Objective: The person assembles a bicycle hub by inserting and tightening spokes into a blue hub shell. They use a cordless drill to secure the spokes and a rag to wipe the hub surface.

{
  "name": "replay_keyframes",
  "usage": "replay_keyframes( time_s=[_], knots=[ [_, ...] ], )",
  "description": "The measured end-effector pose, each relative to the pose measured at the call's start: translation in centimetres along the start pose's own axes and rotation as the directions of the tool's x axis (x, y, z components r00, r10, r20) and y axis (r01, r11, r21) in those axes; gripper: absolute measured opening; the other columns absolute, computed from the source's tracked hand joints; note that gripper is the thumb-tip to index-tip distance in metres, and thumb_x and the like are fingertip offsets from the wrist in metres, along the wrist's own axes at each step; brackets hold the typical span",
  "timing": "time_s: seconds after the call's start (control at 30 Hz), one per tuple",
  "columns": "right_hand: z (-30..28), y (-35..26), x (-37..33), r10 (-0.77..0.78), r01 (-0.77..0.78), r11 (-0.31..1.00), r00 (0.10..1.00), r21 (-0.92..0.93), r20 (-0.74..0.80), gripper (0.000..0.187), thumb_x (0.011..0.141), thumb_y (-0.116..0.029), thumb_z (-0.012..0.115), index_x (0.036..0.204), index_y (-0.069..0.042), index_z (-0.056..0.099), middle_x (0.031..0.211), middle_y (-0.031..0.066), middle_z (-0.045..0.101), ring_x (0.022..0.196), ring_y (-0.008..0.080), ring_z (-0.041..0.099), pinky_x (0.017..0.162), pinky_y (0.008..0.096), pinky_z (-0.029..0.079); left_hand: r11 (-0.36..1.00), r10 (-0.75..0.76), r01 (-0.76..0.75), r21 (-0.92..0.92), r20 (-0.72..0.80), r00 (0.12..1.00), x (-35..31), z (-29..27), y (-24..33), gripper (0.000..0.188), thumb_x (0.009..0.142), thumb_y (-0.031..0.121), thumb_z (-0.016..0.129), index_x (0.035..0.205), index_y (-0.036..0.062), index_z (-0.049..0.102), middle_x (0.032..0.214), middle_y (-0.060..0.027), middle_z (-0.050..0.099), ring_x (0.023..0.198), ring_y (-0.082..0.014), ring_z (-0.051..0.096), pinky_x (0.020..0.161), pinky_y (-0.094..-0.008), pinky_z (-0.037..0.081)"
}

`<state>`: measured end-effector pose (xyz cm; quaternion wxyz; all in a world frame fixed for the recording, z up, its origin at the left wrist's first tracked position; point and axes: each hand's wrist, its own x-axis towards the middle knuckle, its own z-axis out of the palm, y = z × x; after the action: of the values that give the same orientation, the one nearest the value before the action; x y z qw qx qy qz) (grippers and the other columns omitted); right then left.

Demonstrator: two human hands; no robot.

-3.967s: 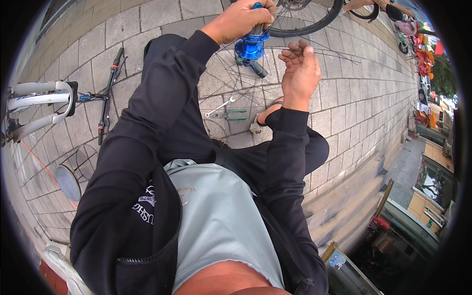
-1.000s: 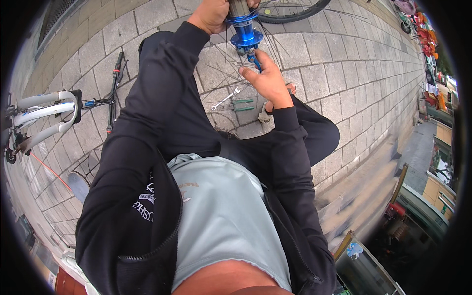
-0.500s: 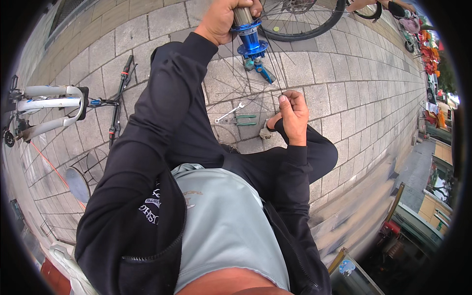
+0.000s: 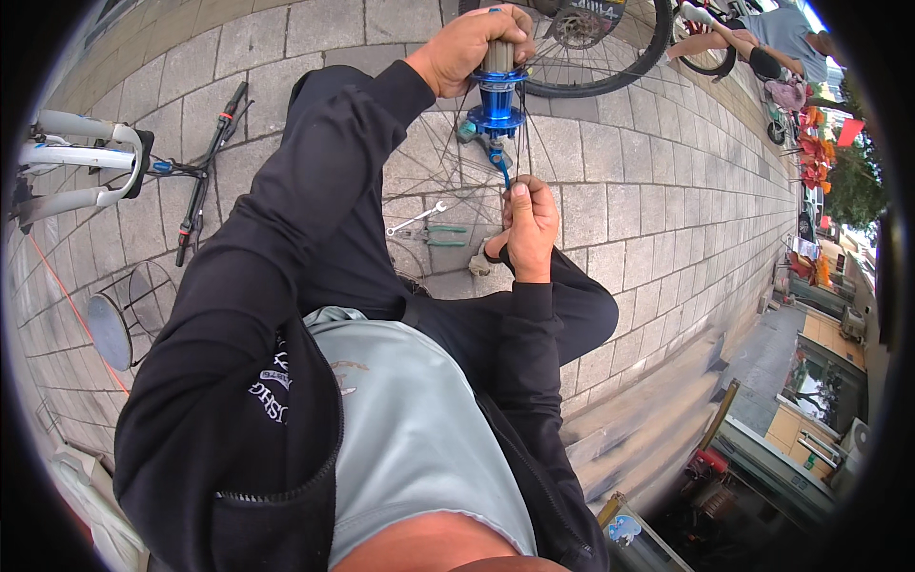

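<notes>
Upright in front of me is a blue bicycle hub (image 4: 497, 116) with thin loose spokes fanning down from its flanges. My left hand (image 4: 474, 50) is closed around its grey upper end. Below it, my right hand (image 4: 532, 227) pinches thumb against fingers at the lower end of a spoke. In view, a blue lever-like piece (image 4: 503, 168) reaches down to those fingertips; whether it touches them I cannot tell. A teal piece (image 4: 467, 132) shows behind the spokes. On the paving lie a combination wrench (image 4: 416, 218) and green-handled pliers (image 4: 446, 235), between my legs.
A bicycle wheel (image 4: 596, 81) lies beyond my hands. At left are a white bicycle fork (image 4: 86, 162), a black handlebar (image 4: 212, 172) and a round-topped stool (image 4: 111, 331). Another person (image 4: 782, 43) is at the far right, near a second wheel.
The hub has come slightly nearer, and my left hand has come down with it. My right hand has shifted left, closer beneath the hub. The whole view has also swung a little.
</notes>
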<state>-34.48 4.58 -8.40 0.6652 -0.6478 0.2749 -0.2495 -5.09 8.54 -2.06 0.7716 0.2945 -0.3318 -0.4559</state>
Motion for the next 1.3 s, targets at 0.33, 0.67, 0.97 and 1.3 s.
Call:
replay_keyframes(
  time_s=[0.33,0.67,0.97,1.3],
  knots=[
    [0.7,0.1,0.5,-0.018,0.021,0.998,0.999,0.063,-0.047,0.016,0.111,-0.015,0.060,0.116,0.000,0.065,0.086,-0.0021,0.057,0.068,0.0039,0.046,0.059,0.0214,0.039,0.997,0.071,-0.067,0.045,-0.096,0.993,-0.2,0.2,0.7,0.014,0.103,0.017,0.051,0.108,0.0060,0.056,0.089,-0.0043,0.058,0.088,-0.0161,0.054,0.085,-0.0310,0.048],
    [1.6,0.6,1.6,-0.038,0.040,0.999,0.996,0.013,-0.080,0.022,0.112,-0.021,0.060,0.118,-0.001,0.066,0.086,-0.0017,0.058,0.068,0.0045,0.049,0.060,0.0222,0.042,0.999,0.007,-0.011,-0.049,-0.078,0.997,-0.1,0.2,0.3,0.014,0.103,0.019,0.051,0.112,0.0079,0.055,0.087,-0.0035,0.056,0.085,-0.0147,0.052,0.081,-0.0304,0.048],
    [0.8,-0.6,1.6,0.069,-0.066,0.988,0.998,0.139,-0.012,0.025,0.111,-0.022,0.061,0.121,0.001,0.065,0.085,-0.0032,0.055,0.068,0.0038,0.045,0.059,0.0232,0.038,0.998,0.004,-0.013,-0.069,-0.128,0.992,0.0,-0.1,0.2,0.013,0.103,0.017,0.049,0.108,0.0070,0.055,0.087,-0.0039,0.057,0.082,-0.0148,0.052,0.079,-0.0305,0.048],
    [5.4,-3.8,4.2,-0.208,0.170,0.974,0.937,-0.152,-0.281,0.019,0.107,-0.007,0.059,0.123,0.003,0.062,0.106,0.0042,0.066,0.088,0.0087,0.061,0.077,0.0253,0.051,0.984,-0.142,0.157,0.080,-0.175,0.974,-0.5,2.3,-0.9,0.030,0.106,0.031,0.065,0.107,0.0020,0.072,0.089,-0.0009,0.060,0.086,-0.0100,0.055,0.078,-0.0269,0.048]
  ],
)
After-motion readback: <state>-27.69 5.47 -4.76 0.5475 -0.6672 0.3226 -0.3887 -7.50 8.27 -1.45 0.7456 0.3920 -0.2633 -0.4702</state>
